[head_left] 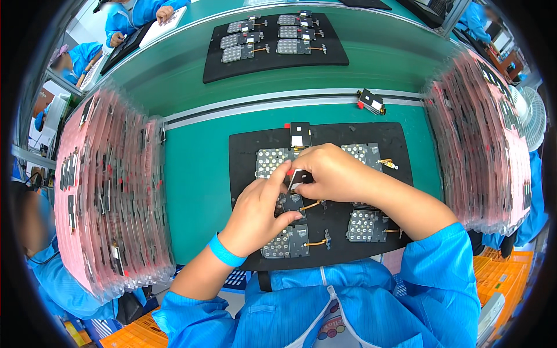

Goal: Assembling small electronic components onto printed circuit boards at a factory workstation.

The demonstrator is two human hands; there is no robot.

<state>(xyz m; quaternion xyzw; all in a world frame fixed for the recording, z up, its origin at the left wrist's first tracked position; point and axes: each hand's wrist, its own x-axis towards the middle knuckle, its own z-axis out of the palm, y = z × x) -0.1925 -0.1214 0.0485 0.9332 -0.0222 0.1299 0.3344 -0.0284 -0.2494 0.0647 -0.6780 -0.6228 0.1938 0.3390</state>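
Black-and-white module (299, 178) is pinched in the right hand (332, 172); left hand (255, 210), thumb and forefinger apart, overlaps a keypad circuit board (292, 202).

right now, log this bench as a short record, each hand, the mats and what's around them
right hand: pinching a small black-and-white part
left hand: thumb and index finger spread, index tip near that part; contact unclear
near mat: black, bearing dotted circuit boards, some partly hidden by the hands
far mat: black, six similar boards
loose module: at the silver rail
sides: pink-and-clear stacks, left and right
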